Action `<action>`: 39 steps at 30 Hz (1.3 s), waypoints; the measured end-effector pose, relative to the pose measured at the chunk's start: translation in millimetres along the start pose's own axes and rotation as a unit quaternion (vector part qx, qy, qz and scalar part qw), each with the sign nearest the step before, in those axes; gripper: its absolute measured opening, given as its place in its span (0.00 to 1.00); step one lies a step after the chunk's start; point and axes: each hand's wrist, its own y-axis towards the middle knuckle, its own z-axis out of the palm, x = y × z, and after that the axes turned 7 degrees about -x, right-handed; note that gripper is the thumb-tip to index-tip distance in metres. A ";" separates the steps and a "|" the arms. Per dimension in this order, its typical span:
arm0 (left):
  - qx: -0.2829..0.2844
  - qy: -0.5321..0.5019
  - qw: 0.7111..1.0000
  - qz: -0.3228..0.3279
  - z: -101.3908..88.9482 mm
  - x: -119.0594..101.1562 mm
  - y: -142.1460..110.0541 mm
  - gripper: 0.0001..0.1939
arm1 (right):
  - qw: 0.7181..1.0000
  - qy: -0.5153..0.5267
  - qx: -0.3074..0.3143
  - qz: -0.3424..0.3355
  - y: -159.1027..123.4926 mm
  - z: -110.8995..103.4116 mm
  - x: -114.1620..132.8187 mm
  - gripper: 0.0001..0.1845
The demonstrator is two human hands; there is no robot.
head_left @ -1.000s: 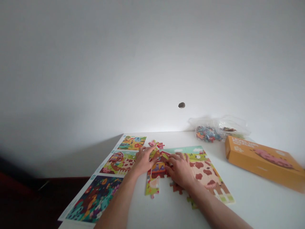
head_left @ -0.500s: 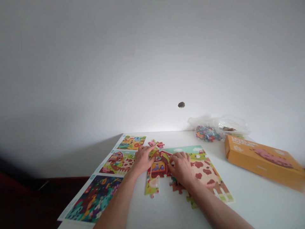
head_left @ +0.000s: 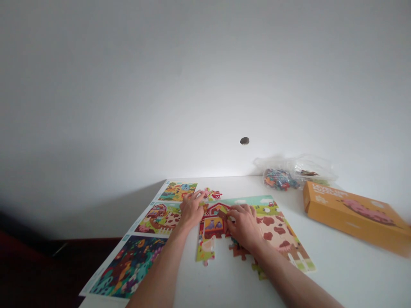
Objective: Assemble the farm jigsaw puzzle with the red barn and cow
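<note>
A partly joined farm jigsaw puzzle lies on the table, showing a barn, a spotted cow and a white fence. My right hand rests over its middle, thumb and fingers pinched on a brown-and-green puzzle piece above the barn picture. Under that hand part of the puzzle is hidden. At the puzzle's upper left, my left hand has its fingers stretched out and apart, with no piece visible in its grasp. Its fingertips are close to a few loose pieces in pink and red. The puzzle's lower edge is uneven, with knobs and gaps.
Left of the puzzle lies a sheet of printed pictures, partly under my left forearm. Clear plastic bags of pieces lie at the back right, beside an orange box. A white wall with a hole rises behind the table.
My left hand has drawn a little to the left, off the barn's upper area, uncovering the roof. My right hand has barely shifted and keeps its pinch on the piece.
</note>
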 end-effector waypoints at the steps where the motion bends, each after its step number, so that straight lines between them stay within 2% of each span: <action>1: 0.007 0.007 1.000 -0.002 0.9 -0.7 0.9 0.29 | 1.000 0.001 -0.002 0.002 0.1 0.3 0.1 0.08; 4: 0.008 0.037 0.999 0.002 1.9 -4.2 1.2 0.22 | 1.000 0.005 -0.009 0.005 0.2 2.2 -0.5 0.08; 10: -0.013 0.055 0.998 0.006 2.6 -6.4 -2.8 0.17 | 0.999 0.022 -0.023 0.000 -0.1 6.9 -3.4 0.06; 20: -0.023 0.019 1.000 -0.010 3.9 -3.4 0.4 0.13 | 0.999 0.039 -0.017 0.015 2.1 7.3 -4.0 0.02; 25: -0.035 0.003 0.999 -0.004 3.6 -2.8 -0.7 0.10 | 0.997 0.056 -0.023 0.038 3.1 8.3 -3.8 0.07; 29: -0.042 -0.007 0.999 0.005 2.9 -2.7 -2.1 0.10 | 0.997 0.061 -0.035 0.039 2.7 8.3 -4.4 0.18; 31: -0.048 -0.014 0.999 0.011 2.8 -2.4 -2.5 0.10 | 0.996 0.069 -0.034 0.045 2.5 7.8 -4.9 0.20; 36: -0.064 -0.039 0.997 0.036 -0.1 -3.3 -0.1 0.08 | 0.992 0.109 -0.037 0.057 2.8 8.8 -7.6 0.10; 39: -0.063 -0.071 0.992 0.080 -5.5 -8.9 1.3 0.10 | 0.983 0.168 -0.062 0.052 3.5 9.6 -8.7 0.08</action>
